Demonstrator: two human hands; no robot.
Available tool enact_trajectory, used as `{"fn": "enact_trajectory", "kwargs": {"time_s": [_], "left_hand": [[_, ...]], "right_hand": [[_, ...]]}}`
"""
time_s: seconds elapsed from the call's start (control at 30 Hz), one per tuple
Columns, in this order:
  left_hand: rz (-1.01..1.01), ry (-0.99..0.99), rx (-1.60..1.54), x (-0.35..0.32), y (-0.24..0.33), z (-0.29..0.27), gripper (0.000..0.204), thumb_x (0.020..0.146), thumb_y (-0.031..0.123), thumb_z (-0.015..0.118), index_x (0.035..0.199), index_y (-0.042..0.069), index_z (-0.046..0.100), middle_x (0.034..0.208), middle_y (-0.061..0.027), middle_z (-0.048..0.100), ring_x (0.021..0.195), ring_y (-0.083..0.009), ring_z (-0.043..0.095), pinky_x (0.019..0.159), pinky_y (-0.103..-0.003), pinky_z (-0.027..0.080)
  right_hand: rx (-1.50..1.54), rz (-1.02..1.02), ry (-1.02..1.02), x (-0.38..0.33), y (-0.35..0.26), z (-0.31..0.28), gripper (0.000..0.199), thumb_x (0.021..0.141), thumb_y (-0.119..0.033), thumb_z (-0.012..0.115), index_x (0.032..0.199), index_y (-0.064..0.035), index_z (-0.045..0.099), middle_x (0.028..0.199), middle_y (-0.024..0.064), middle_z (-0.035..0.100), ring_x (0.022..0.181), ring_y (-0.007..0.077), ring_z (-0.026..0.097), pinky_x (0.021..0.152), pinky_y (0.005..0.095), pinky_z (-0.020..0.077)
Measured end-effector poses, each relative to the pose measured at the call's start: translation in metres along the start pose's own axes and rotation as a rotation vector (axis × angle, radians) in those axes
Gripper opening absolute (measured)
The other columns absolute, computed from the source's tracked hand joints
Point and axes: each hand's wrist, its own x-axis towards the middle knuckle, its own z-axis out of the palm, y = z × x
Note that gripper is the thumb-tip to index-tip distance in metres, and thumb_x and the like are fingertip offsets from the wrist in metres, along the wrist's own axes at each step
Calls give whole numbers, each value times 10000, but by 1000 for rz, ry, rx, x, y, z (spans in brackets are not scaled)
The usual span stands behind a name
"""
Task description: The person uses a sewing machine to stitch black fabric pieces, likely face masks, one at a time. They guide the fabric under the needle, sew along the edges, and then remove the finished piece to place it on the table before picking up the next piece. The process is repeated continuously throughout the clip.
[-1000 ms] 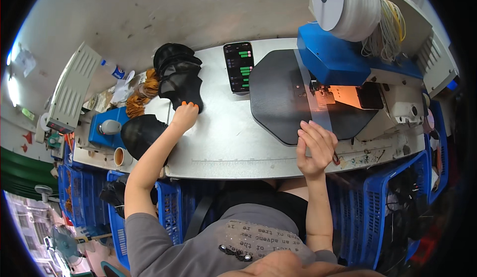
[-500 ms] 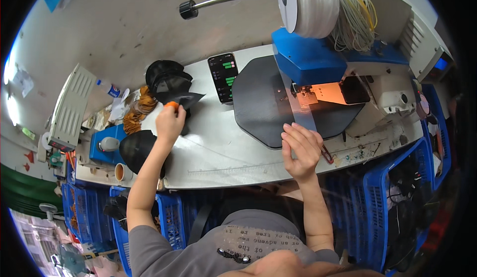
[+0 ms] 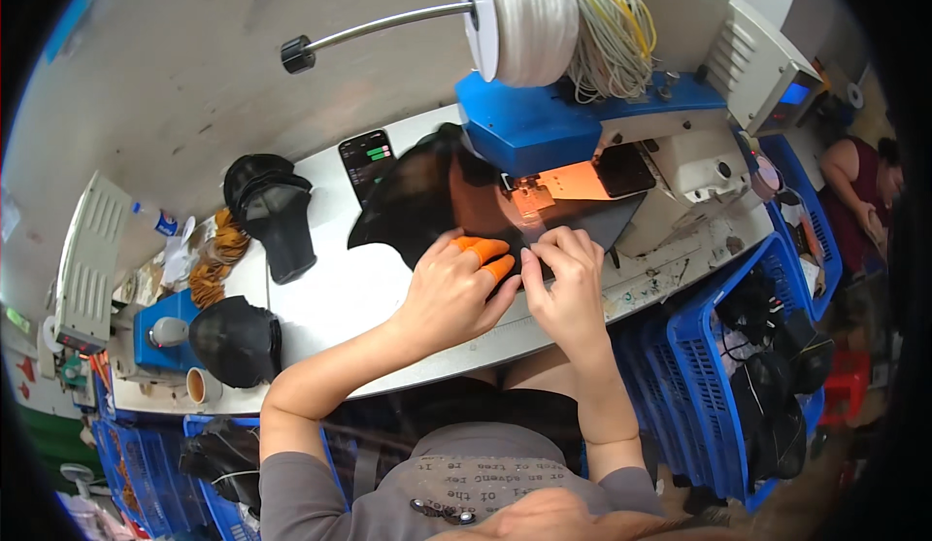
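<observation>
At the far left of the pale table, a blue machine part with a grey knob stands behind a brown-filled cup. Just right of it lies a rounded black leather-like piece, and farther back, beside a tan bundle of strips, a stack of shaped black pieces. Next comes a dark-screened phone, close to the left edge of a broad, glossy black sheet with curved edges.

That black sheet lies directly ahead of both hands, spread in front of the blue-headed sewing machine. Its long axis seems to slant from the hands away toward the back of the table, though the hands cover its near end. The left hand, with orange finger covers, is nearly closed, the near edge apparently pinched between thumb and fingers. The right hand meets that edge beside it, fingers bent and thumb close to them; whether it grips cannot be told. It is the nearer hand to the machine's orange-lit work plate, which lies just ahead of its fingertips.

Farther right stands a blue plastic basket.
</observation>
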Motion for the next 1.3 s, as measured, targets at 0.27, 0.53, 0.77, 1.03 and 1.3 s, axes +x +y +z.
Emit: {"fn": "enact_trajectory", "kwargs": {"time_s": [0.27,0.53,0.77,1.03,1.3], "left_hand": [[23,-143,-20,-3,-21,2,345,843,152,649,1157,9,642,1206,-139,610,1050,-336,569,868,-444,435],[-21,-195,-3,10,-33,9,396,867,178,638,1229,20,610,1280,-143,583,1112,-315,551,891,-421,412],[21,-194,5,26,-46,12,376,863,173,627,1208,25,622,1257,-146,602,1098,-313,561,904,-416,397],[7,-241,-4,34,-58,11,356,871,195,621,1185,30,647,1119,-188,629,1072,-342,562,928,-440,381],[85,-283,-36,43,-80,9,354,857,215,627,1135,-4,649,1074,-174,658,1051,-324,596,1048,-452,350]], "right_hand": [[-70,113,-43,12,16,7,97,783,-109,738,870,-77,708,786,27,614,787,234,570,751,385,384],[-157,149,-52,28,23,12,125,801,-143,720,890,-56,709,791,76,641,870,274,594,791,406,399],[-134,226,-120,42,31,14,153,816,-165,708,891,-32,702,817,89,657,882,279,599,811,405,400],[-105,204,-113,45,34,17,142,835,-159,684,920,-49,712,849,81,675,881,274,596,833,405,396],[-132,151,-83,42,35,18,200,858,-166,664,1012,-51,717,977,93,680,940,266,576,866,405,392]]}}
